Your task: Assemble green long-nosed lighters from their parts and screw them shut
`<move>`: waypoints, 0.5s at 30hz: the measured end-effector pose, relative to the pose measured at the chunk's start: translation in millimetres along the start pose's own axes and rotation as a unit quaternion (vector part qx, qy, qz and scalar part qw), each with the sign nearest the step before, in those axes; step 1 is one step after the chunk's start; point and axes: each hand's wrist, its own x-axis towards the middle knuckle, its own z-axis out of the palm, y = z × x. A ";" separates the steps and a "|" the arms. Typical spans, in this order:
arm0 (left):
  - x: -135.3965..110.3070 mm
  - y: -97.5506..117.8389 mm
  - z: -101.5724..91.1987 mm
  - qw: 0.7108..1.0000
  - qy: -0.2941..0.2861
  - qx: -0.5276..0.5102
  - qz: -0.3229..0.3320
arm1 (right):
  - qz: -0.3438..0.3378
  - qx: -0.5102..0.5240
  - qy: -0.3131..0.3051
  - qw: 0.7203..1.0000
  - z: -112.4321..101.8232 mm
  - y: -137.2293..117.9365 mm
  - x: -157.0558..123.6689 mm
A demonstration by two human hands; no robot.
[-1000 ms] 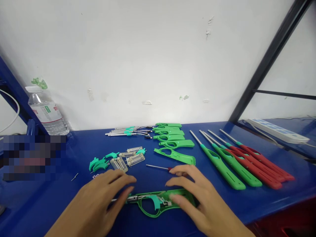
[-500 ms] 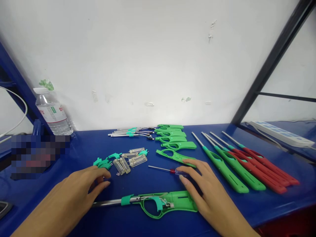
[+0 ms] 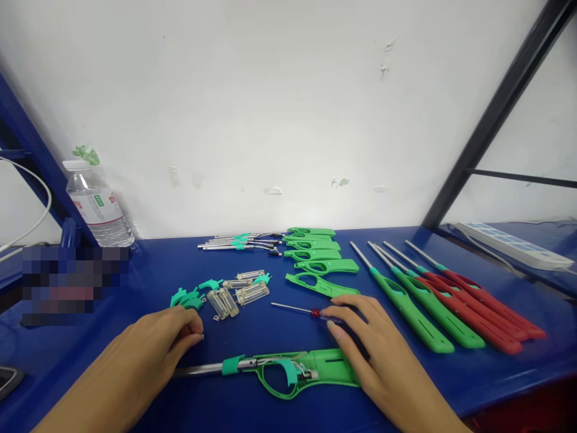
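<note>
1. Lower centre: a bump from the right hand (image 3: 378, 343), fingers apart, could unseat the trigger (image 3: 290, 374) in the open green shell (image 3: 333, 374).
2. Lower left: left hand (image 3: 146, 349), fingertips together, contents unclear; slackness could drop any part.

A head-worn camera looks forward and down across the blue table (image 3: 246, 337) to the white wall (image 3: 252, 108) filling the upper half. The left hand (image 3: 157, 340) and right hand (image 3: 369, 343) enter from below, close to the lens; the water bottle (image 3: 101, 210) and power strip (image 3: 514, 243) sit farther off, toward either side.
</note>
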 end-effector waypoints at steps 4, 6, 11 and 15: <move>2.2 5.2 -1.2 0.998 -0.061 0.012 -0.020 | -0.002 -0.010 0.003 1.000 -0.1 -0.3 -1.0; 2.5 6.5 -1.5 0.997 -0.073 0.016 -0.026 | 0.000 -0.009 0.003 1.000 -0.3 -0.7 -1.4; 3.0 5.9 -1.4 0.995 -0.089 0.017 -0.031 | 0.001 -0.003 -0.001 1.000 -0.7 -1.2 -1.5; 2.8 3.3 0.5 0.996 -0.087 0.022 -0.018 | 0.004 0.002 -0.001 1.000 -0.2 -1.6 -0.6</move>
